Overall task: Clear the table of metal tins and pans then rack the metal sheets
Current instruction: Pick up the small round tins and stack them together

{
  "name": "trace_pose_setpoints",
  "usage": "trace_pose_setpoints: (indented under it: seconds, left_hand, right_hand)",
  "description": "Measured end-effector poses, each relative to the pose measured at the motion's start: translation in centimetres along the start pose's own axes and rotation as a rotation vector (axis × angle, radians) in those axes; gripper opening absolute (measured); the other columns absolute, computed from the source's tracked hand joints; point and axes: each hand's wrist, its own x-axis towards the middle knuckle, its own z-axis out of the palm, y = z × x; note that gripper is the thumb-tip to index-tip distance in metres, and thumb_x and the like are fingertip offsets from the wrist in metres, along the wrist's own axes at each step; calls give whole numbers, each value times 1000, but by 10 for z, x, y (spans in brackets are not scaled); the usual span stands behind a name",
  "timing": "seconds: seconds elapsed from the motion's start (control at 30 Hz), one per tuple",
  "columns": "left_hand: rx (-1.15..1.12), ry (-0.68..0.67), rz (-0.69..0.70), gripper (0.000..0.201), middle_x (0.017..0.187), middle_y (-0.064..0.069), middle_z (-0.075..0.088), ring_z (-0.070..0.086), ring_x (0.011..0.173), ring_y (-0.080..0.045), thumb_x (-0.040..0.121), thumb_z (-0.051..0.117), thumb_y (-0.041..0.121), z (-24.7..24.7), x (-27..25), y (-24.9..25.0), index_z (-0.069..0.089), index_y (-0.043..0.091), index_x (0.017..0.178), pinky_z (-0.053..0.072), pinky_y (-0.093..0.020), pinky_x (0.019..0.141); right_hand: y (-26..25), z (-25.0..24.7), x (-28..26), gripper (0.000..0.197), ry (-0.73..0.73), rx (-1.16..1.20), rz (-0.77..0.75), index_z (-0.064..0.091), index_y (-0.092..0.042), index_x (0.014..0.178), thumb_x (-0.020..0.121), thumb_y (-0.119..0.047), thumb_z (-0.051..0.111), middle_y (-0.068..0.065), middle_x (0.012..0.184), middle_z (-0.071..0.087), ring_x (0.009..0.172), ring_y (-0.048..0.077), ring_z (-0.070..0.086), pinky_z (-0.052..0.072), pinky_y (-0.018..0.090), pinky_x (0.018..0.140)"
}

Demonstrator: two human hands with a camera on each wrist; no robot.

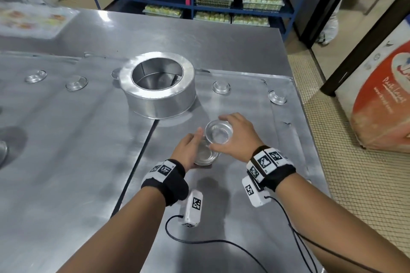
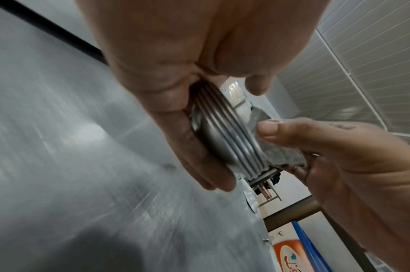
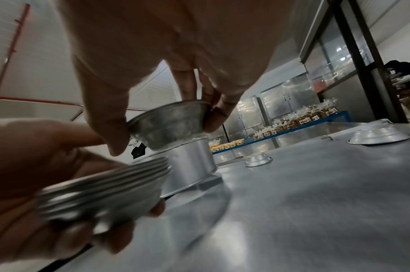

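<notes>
Steel table [image 1: 199,35] under you; the big pan [image 1: 158,95] stands just beyond your hands, four upturned tins [image 1: 221,87] flanking it. Your left hand [image 1: 188,150] cups the stack [image 1: 205,155]; your right hand [image 1: 237,137] pinches one tin [image 1: 219,132] above it.

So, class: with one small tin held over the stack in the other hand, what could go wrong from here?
1. The right hand pinches the single tin only by its rim; it may slip.
2. The nested stack in the left hand sits tilted, so a misaligned tin could jam or topple it.
3. Upturned tins nearby could be knocked.
</notes>
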Motion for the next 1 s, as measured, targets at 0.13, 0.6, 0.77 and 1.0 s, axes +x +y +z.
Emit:
trace_pose_setpoints:
  seconds: [0.13, 0.6, 0.77, 1.0]
  left_hand:
    - [37, -55, 22, 50, 114, -23, 63, 69, 85, -37, 93, 64, 47, -11, -26, 2, 58, 3, 115, 61, -54, 67]
    - [380, -173, 179, 21, 89, -15, 60, 59, 71, -26, 96, 59, 4, -53, -55, -31, 54, 3, 116, 50, -31, 51]
    - [456, -209, 222, 26, 94, -17, 63, 65, 86, -37, 89, 64, 9, -50, -55, -36, 56, 6, 113, 59, -51, 65]
    - [319, -199, 104, 17, 112, -25, 53, 62, 84, -45, 96, 53, -5, -21, -35, -29, 53, 9, 105, 59, -57, 56]
  right_hand:
    - [-30, 13, -35, 83, -10, 4, -18, 56, -19, 131, 58, -51, 83, -6, 124, 52, 114, 10, 51, 38, 19, 98]
    - [-82, 51, -104, 82, -2, -35, -17, 58, -17, 129, 59, -45, 89, -5, 124, 57, 118, 12, 49, 37, 20, 103]
    - [-71, 47, -112, 106, -112, -48, 37, 46, -18, 142, 52, -52, 91, -7, 136, 51, 125, 10, 45, 32, 19, 106]
    - [-6, 15, -84, 91, -205, -128, 137, 43, -13, 146, 68, -25, 88, 1, 133, 55, 118, 14, 54, 42, 23, 103]
